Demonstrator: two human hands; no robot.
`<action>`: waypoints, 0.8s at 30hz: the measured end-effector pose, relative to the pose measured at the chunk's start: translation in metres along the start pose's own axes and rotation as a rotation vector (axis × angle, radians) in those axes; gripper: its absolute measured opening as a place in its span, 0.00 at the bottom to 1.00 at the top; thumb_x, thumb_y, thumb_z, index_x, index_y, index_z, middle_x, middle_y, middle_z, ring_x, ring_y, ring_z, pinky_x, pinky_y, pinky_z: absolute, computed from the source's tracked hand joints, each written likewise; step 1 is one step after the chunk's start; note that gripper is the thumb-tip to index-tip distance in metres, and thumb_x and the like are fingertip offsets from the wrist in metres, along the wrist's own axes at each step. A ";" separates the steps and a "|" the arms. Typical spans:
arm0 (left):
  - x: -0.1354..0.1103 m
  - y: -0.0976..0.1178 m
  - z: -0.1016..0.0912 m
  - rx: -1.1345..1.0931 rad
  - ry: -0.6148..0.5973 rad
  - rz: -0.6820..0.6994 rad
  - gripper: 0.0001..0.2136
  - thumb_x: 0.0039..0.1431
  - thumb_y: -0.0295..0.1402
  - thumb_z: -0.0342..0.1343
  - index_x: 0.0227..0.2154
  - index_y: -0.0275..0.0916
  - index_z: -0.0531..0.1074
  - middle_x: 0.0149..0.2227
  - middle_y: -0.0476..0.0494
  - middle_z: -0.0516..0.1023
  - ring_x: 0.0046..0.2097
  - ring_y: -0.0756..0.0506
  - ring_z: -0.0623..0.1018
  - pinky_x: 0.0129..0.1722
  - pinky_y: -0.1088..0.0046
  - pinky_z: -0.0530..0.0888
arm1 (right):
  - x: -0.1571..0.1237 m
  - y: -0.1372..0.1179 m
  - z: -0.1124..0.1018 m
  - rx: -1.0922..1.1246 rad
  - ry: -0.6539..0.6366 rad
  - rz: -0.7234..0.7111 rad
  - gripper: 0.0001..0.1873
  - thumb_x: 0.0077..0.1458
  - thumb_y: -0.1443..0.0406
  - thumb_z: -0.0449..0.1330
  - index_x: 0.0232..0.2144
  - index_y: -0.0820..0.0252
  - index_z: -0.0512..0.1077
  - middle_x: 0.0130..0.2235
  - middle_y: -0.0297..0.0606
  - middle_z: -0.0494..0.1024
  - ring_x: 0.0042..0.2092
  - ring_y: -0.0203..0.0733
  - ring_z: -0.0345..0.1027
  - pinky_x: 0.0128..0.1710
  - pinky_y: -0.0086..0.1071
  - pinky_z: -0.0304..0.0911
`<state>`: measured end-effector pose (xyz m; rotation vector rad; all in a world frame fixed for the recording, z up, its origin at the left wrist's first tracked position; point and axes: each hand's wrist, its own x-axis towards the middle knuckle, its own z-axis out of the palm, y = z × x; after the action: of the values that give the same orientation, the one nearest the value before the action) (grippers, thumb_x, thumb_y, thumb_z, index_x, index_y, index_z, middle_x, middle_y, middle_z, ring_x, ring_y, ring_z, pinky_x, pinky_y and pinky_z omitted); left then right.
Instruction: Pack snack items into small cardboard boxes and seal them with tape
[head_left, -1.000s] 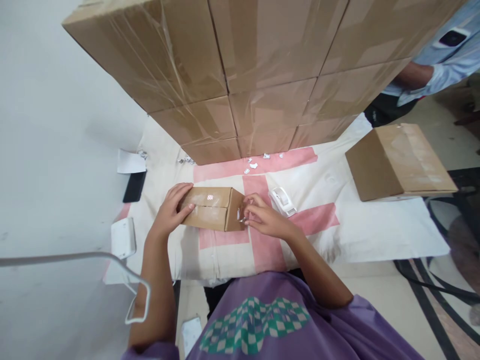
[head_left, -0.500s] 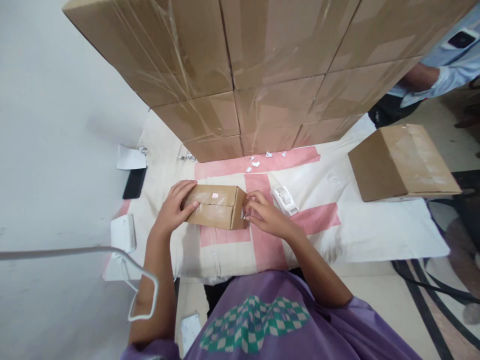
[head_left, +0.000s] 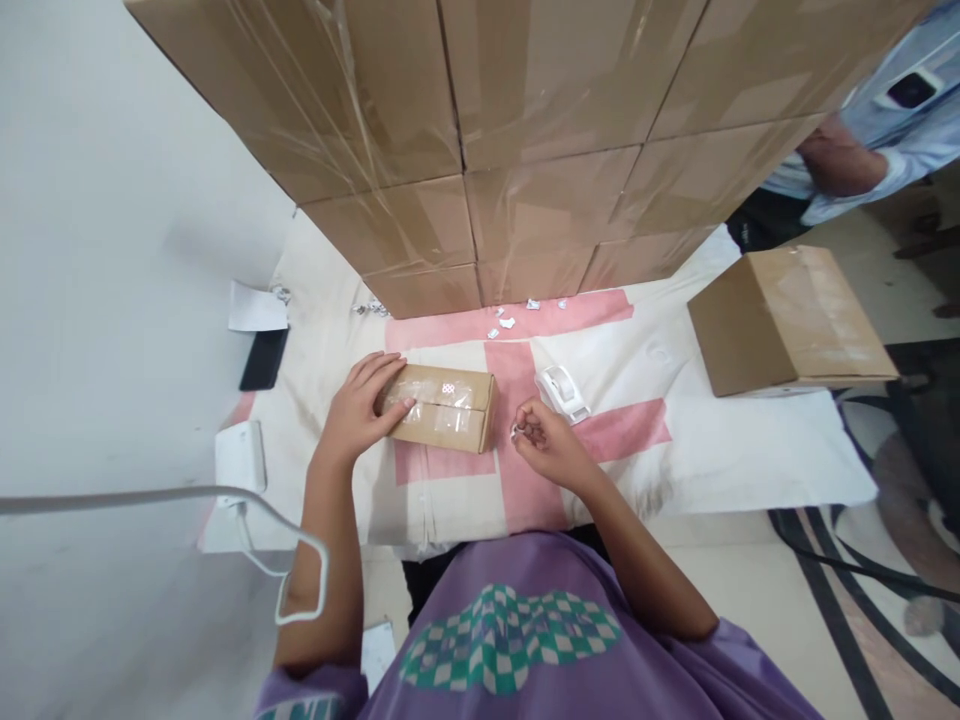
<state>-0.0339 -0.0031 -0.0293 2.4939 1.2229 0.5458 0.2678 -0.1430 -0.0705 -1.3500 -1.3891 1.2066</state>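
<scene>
A small cardboard box (head_left: 450, 425) lies flat on the cloth-covered table, clear tape shining across its top and a small red-and-white mark on it. My left hand (head_left: 364, 405) grips its left end, thumb on top and fingers over the far edge. Just right of the box, apart from it, my right hand (head_left: 547, 440) is closed with curled fingers. A small whitish bit shows at its fingertips, too small to name. Beyond that hand sits a white tape dispenser (head_left: 564, 392).
Large taped cartons (head_left: 555, 200) are stacked at the back. Another carton (head_left: 795, 320) stands at right, near a person's folded arms (head_left: 847, 160). Paper scraps (head_left: 508, 323) lie before the stack. At left are a black phone (head_left: 264, 360), a white adapter (head_left: 241, 458) and a cable (head_left: 322, 570).
My right hand has drawn away from the box's right end, and its fingers have curled in. The box has shifted slightly right in view, with my left hand still on it.
</scene>
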 end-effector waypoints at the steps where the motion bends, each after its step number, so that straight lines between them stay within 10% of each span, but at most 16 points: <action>1: -0.001 0.003 0.001 0.019 0.032 0.000 0.24 0.66 0.48 0.54 0.60 0.42 0.68 0.63 0.39 0.71 0.67 0.35 0.66 0.67 0.50 0.64 | -0.003 -0.003 0.000 0.017 0.009 0.000 0.08 0.57 0.69 0.57 0.37 0.53 0.62 0.28 0.27 0.66 0.28 0.35 0.59 0.28 0.29 0.54; 8: -0.041 0.074 0.033 0.127 0.465 0.137 0.05 0.63 0.34 0.57 0.39 0.43 0.76 0.39 0.42 0.81 0.43 0.39 0.79 0.50 0.54 0.71 | -0.022 -0.019 0.003 0.020 0.004 -0.003 0.04 0.63 0.68 0.53 0.39 0.53 0.63 0.28 0.28 0.69 0.27 0.36 0.59 0.28 0.30 0.53; 11: -0.061 0.122 0.058 -0.148 0.357 0.178 0.10 0.62 0.32 0.60 0.47 0.43 0.74 0.38 0.43 0.81 0.38 0.43 0.79 0.40 0.64 0.72 | -0.028 -0.024 0.007 -0.036 -0.001 -0.053 0.03 0.66 0.66 0.52 0.41 0.53 0.65 0.30 0.30 0.71 0.28 0.37 0.64 0.29 0.30 0.57; 15: -0.071 0.162 0.083 -0.549 0.188 -0.208 0.14 0.66 0.41 0.58 0.49 0.41 0.71 0.33 0.46 0.79 0.30 0.48 0.76 0.31 0.72 0.71 | -0.034 -0.029 0.011 -0.181 -0.005 -0.165 0.05 0.67 0.65 0.54 0.44 0.53 0.66 0.34 0.34 0.75 0.31 0.40 0.70 0.31 0.32 0.60; 24: -0.066 0.170 0.093 -0.774 0.162 -0.460 0.13 0.71 0.43 0.52 0.34 0.40 0.71 0.29 0.48 0.75 0.30 0.49 0.74 0.32 0.73 0.69 | -0.032 -0.027 0.018 -0.014 0.175 -0.163 0.05 0.69 0.62 0.55 0.40 0.53 0.70 0.31 0.32 0.75 0.30 0.37 0.69 0.29 0.30 0.62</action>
<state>0.0877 -0.1658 -0.0506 1.5009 1.2657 0.8911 0.2475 -0.1753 -0.0451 -1.2928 -1.3560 0.9502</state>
